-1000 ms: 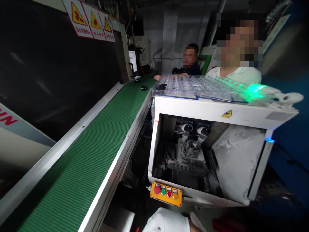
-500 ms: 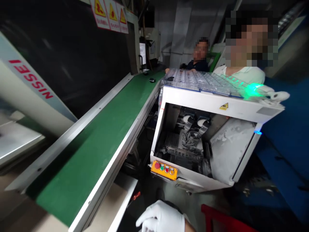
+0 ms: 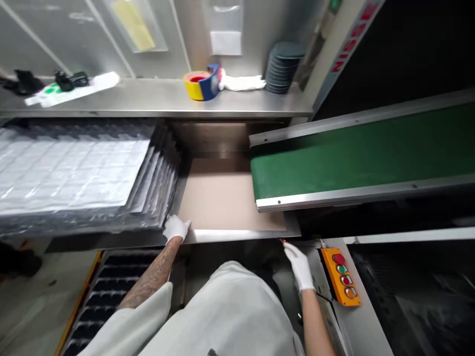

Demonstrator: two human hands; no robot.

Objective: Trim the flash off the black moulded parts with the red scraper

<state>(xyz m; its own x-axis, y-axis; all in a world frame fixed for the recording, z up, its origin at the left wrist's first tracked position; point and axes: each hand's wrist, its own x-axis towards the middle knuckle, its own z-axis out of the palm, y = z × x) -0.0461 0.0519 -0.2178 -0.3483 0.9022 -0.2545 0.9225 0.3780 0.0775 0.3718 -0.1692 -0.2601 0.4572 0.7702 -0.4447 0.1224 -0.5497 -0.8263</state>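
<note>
My left hand (image 3: 175,228), in a white glove, rests at the front metal edge of a brown-bottomed tray (image 3: 222,198), beside the stack of clear plastic trays (image 3: 74,173). Its fingers are partly spread and nothing shows in them. My right hand (image 3: 299,264), also gloved in white, is just below the front right corner of the brown surface, left of the orange button box (image 3: 340,277). A small red item (image 3: 282,241) shows at its fingertips; whether the fingers grip it is too blurred to tell.
The green conveyor belt (image 3: 352,158) reaches in from the right over the brown surface. A metal shelf (image 3: 148,99) at the back holds yellow and blue tape rolls (image 3: 200,86), a white glove and stacked dark discs (image 3: 284,66). Black trays (image 3: 115,291) stand low at left.
The view has swung left from the white machine and the two people to the tray stack and shelf. Both my hands now show, where one gloved hand showed before.
</note>
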